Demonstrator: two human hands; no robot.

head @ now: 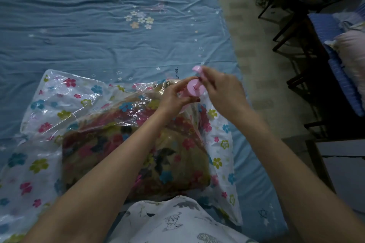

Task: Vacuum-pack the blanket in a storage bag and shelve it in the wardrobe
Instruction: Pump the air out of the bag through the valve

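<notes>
The folded floral blanket [136, 156] lies inside a clear flower-printed storage bag [59, 100] on the bed's blue sheet [88, 25], right in front of the person. A pink hand pump [194, 89] stands on the bag's far right corner. The left hand [175, 96] grips the pump's barrel; the right hand [221, 87] clasps its raised handle. Dark chairs [286, 25] stand on the floor to the right.

Left hand [175, 94] and right hand [221, 89], both clenched
</notes>
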